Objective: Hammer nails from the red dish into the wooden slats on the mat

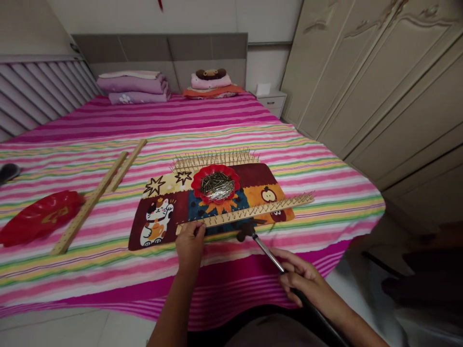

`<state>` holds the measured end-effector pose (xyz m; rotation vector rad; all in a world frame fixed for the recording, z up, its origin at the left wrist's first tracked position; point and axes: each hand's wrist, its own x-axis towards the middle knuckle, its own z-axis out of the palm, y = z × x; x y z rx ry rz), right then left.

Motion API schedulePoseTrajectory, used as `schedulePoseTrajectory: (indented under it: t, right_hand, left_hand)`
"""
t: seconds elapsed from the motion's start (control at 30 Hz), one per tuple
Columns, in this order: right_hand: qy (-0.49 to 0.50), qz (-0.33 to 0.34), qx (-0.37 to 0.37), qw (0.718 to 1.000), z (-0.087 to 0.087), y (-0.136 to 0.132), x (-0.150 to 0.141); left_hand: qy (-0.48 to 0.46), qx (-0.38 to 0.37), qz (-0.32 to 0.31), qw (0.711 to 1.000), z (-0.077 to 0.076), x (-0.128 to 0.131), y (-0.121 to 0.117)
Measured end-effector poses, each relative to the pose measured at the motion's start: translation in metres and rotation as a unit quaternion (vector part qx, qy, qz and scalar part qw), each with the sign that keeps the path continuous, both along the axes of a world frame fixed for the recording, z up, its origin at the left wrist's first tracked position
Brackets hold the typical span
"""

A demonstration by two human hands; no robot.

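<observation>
A long wooden strip (231,216) with a row of nails standing up from it lies across a patterned mat (249,176). At the strip's left end is my left hand (190,243), its thumb and fingertips pinched together over the wood; whatever sits between them is too small to make out. My right hand (302,277) is wrapped around a hammer (267,251) with a metal shaft and black grip. The hammer's dark head is just below the strip's near edge. Beyond the strip, a red scalloped dish (196,185) holds many loose nails (217,185).
Several nail-studded strips (217,158) lie behind the dish. To the left are two bare wooden strips (96,200), a red tray (43,217) and a dark object (9,172). Everything rests on a striped bedspread (325,173); folded bedding (133,86) is at the headboard, a wardrobe (376,62) to the right.
</observation>
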<state>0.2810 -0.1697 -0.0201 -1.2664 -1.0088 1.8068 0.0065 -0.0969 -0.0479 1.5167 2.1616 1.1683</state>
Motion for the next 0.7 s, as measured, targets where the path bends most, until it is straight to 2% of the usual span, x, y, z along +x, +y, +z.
schedulePoseTrajectory:
  t: [0.1, 0.2, 0.3, 0.4, 0.47, 0.57, 0.7]
  right_hand:
    - [0.012, 0.054, 0.063, 0.996, 0.027, 0.012, -0.02]
    - [0.01, 0.094, 0.118, 0.989, 0.043, 0.027, -0.043]
    - [-0.019, 0.131, 0.198, 0.971, 0.048, 0.037, -0.062]
    - [-0.053, 0.141, 0.296, 0.943, 0.046, 0.041, -0.073]
    - [-0.076, 0.151, 0.336, 0.927, 0.044, 0.043, -0.077]
    - [-0.105, 0.182, 0.325, 0.922, 0.044, 0.044, -0.079]
    - [-0.087, 0.183, 0.281, 0.938, 0.05, 0.035, -0.067]
  left_hand:
    - [0.031, 0.011, -0.017, 0.999, -0.002, 0.001, -0.001]
    - [0.046, 0.021, -0.026, 0.998, -0.005, 0.002, -0.002]
    - [0.055, 0.033, -0.033, 0.997, -0.009, 0.001, -0.001]
    - [0.066, 0.052, -0.038, 0.996, -0.014, 0.001, -0.001]
    - [0.073, 0.058, -0.042, 0.995, -0.016, 0.0, -0.001]
    - [0.083, 0.054, -0.04, 0.994, -0.017, 0.001, -0.001]
    - [0.079, 0.047, -0.039, 0.995, -0.016, 0.001, 0.0]
